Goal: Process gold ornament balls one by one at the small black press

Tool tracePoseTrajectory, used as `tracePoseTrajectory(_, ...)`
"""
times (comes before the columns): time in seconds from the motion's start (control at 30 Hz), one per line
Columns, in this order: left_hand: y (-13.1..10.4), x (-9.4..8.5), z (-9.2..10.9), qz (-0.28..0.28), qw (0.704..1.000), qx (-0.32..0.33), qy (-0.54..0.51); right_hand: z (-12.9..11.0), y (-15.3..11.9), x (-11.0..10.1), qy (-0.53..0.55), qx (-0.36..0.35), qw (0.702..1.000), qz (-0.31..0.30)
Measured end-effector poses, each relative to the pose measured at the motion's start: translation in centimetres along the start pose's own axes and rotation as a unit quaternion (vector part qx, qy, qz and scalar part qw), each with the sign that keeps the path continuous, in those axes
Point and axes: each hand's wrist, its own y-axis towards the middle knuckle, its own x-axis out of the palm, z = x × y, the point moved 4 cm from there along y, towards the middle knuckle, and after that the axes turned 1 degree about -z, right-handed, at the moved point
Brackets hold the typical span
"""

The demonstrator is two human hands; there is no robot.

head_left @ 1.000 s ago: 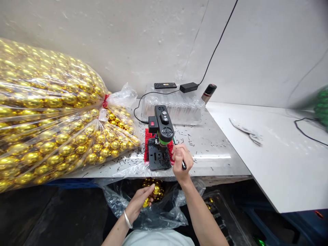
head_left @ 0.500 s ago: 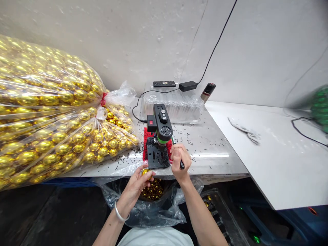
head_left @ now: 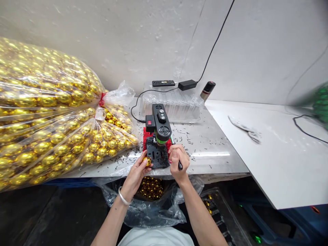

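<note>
My left hand (head_left: 137,172) is closed on a shiny gold bauble (head_left: 147,161), held between thumb and fingers at the front left edge of a black slotted base plate (head_left: 157,155). Over that plate stands a small black bench machine (head_left: 162,123) with a green ring and a red switch. A handle with a black grip (head_left: 180,165) comes off its right side, and my right hand (head_left: 179,162) is wrapped round it. Red bristly matting (head_left: 148,135) shows under the machine. An open clear plastic bag (head_left: 164,213) hangs below the table edge, with many gold baubles (head_left: 152,188) inside.
Big clear sacks of gold baubles (head_left: 46,123) fill the left side. Behind the machine sit a clear plastic tray (head_left: 171,107), a black power adapter (head_left: 188,84) and a spray can (head_left: 208,89). Gloves (head_left: 244,129) lie on the right-hand white table (head_left: 266,164). Black scraps litter the metal tabletop (head_left: 205,143).
My left hand has moved up and forward with the gold bauble, from below the table's front edge to beside the base plate. My right hand stays on the handle.
</note>
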Motion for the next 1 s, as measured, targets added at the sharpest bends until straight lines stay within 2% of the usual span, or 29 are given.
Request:
tracePoseTrajectory(0.1,2.5,0.1,0.0,0.035,0.988,0.078,0.126,0.0,0.0,0.0,-0.002,-0.001,1.000,-0.002)
tracePoseTrajectory(0.2,4.3,0.6,0.2,0.052,0.949,0.160,0.266,0.0,-0.1,-0.1,-0.006,-0.003,1.000,-0.009)
tracePoseTrajectory(0.27,4.9,1.1,0.4,0.052,0.906,0.207,0.365,0.0,-0.2,-0.1,-0.009,-0.006,1.000,-0.011)
tracePoseTrajectory(0.33,5.1,1.6,0.6,0.049,0.851,0.261,0.454,0.1,-0.3,-0.1,-0.008,-0.010,1.000,-0.010)
tracePoseTrajectory(0.43,5.1,2.1,0.8,0.034,0.774,0.343,0.531,0.3,-0.4,0.0,0.001,-0.014,1.000,-0.009)
tracePoseTrajectory(0.53,5.2,2.3,0.5,0.020,0.733,0.381,0.563,0.3,-0.4,0.0,0.005,-0.014,1.000,-0.007)
tracePoseTrajectory(0.6,5.4,2.2,0.3,0.022,0.721,0.389,0.573,0.2,-0.4,0.0,0.002,-0.010,1.000,-0.007)
tracePoseTrajectory(0.7,5.7,2.1,0.0,0.024,0.719,0.393,0.573,0.2,-0.5,0.0,0.000,0.000,1.000,-0.009)
tracePoseTrajectory(1.0,6.2,1.8,0.0,-0.021,0.749,0.371,0.549,1.1,-1.6,0.1,0.006,-0.012,1.000,-0.023)
